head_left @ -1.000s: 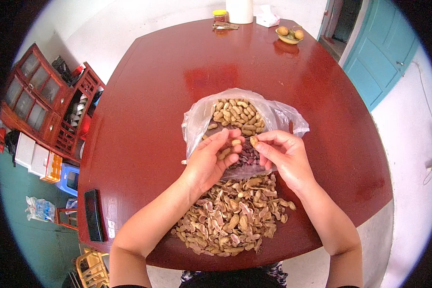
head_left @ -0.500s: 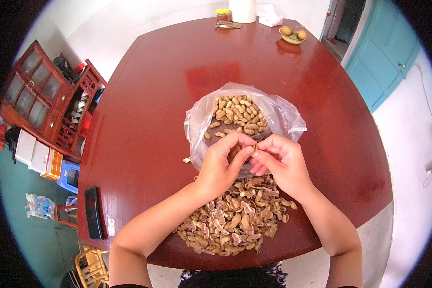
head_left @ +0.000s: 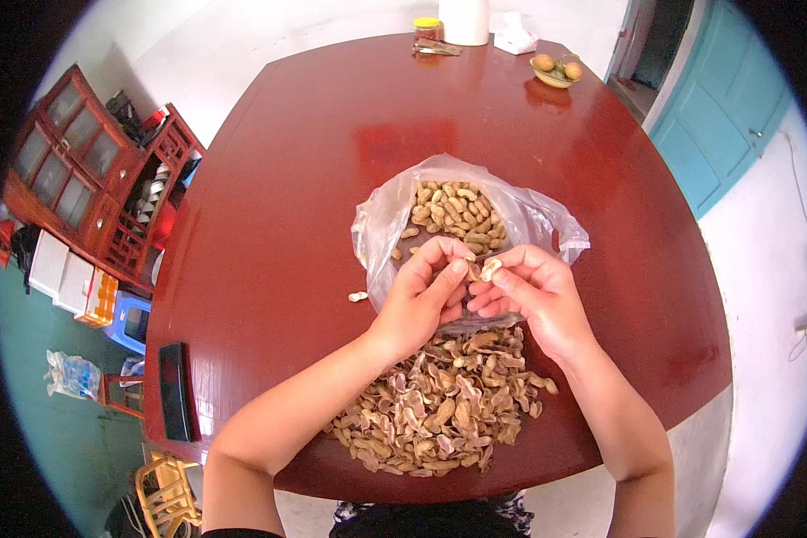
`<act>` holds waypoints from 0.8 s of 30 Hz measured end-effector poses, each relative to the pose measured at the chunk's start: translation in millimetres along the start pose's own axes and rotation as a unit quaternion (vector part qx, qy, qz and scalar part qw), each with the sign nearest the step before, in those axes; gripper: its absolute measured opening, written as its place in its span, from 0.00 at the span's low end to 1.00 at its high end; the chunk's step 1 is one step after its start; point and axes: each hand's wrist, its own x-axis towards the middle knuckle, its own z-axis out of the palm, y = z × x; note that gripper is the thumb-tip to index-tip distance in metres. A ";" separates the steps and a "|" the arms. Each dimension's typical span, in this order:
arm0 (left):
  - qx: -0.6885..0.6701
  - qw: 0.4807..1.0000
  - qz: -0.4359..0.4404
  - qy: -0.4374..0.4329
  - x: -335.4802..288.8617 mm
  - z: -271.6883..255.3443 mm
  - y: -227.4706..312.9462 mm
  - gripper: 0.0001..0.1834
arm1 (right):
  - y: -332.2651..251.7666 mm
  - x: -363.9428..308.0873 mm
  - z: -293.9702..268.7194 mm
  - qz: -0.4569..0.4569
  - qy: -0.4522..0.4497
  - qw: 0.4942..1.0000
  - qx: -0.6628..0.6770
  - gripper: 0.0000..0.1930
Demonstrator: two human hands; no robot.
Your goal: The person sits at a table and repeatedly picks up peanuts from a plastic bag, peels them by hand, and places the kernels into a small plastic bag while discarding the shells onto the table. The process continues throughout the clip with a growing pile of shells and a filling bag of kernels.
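Observation:
Over the near side of a clear plastic bag (head_left: 378, 213), both my hands are raised close together with fingertips pinched. My left hand (head_left: 414, 291) grips a brownish piece of peanut shell (head_left: 473, 268). My right hand (head_left: 545, 294) pinches a split peanut shell (head_left: 490, 267) whose pale inside shows. Inside the open bag lie several whole peanuts (head_left: 457, 213). A heap of broken peanut shells (head_left: 444, 417) spreads between my forearms, nearer to me than the bag. One small pale piece (head_left: 358, 296) lies alone on the table, left of the bag.
The dark red table (head_left: 269, 224) bears a black flat case (head_left: 176, 392) at its left edge. At the far end stand a yellow-lidded jar (head_left: 428, 30), a white cylinder (head_left: 464, 22) and a fruit bowl (head_left: 554, 76). A wooden cabinet (head_left: 90, 170) stands at left.
The peanut between my fingertips has come apart; its pale inside now shows in my right hand. My hands have drawn slightly apart, and the whole view has shifted a little.

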 end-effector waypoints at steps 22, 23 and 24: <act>0.056 0.998 -0.001 -0.021 -0.4 -1.8 -2.2 0.07 | -2.0 0.3 -4.0 0.056 -0.006 0.998 0.022 0.05; 0.048 0.998 -0.007 -0.031 0.3 -1.7 -1.8 0.07 | -2.7 0.0 -5.5 0.060 -0.006 0.998 0.032 0.05; 0.039 0.999 -0.004 -0.030 0.8 -1.4 -2.6 0.06 | -3.8 -0.5 -5.6 0.062 0.001 0.998 0.034 0.05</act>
